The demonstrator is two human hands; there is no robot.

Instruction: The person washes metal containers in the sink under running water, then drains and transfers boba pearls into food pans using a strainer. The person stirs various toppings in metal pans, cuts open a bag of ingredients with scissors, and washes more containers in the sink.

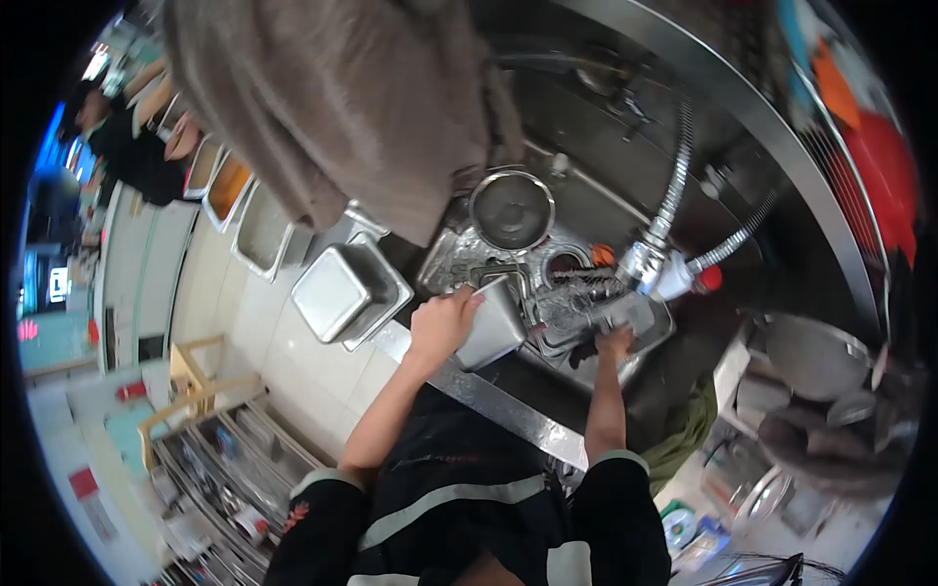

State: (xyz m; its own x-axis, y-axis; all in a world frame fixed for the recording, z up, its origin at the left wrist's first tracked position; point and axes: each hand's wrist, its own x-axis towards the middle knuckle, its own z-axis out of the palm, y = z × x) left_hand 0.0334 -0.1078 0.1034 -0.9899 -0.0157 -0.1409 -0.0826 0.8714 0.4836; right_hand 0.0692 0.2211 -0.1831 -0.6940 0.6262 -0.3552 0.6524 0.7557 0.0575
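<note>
My left hand [445,327] is closed on the rim of a steel pan [495,324], which it holds tilted over the near edge of the sink. Inside the sink, my right hand [614,344] is at a clear, wet container [630,317] below the tap head [642,262]; its fingers are partly hidden and blurred. A round steel bowl [512,211] sits behind the pan, with wet trays and a dark brush-like item between the hands.
A large brown cloth [342,98] hangs at the upper left. Upturned steel pans [334,293] stand left of the sink. Strainers [816,356] and a green cloth [689,430] lie at the right. Another person [137,146] works at the far left.
</note>
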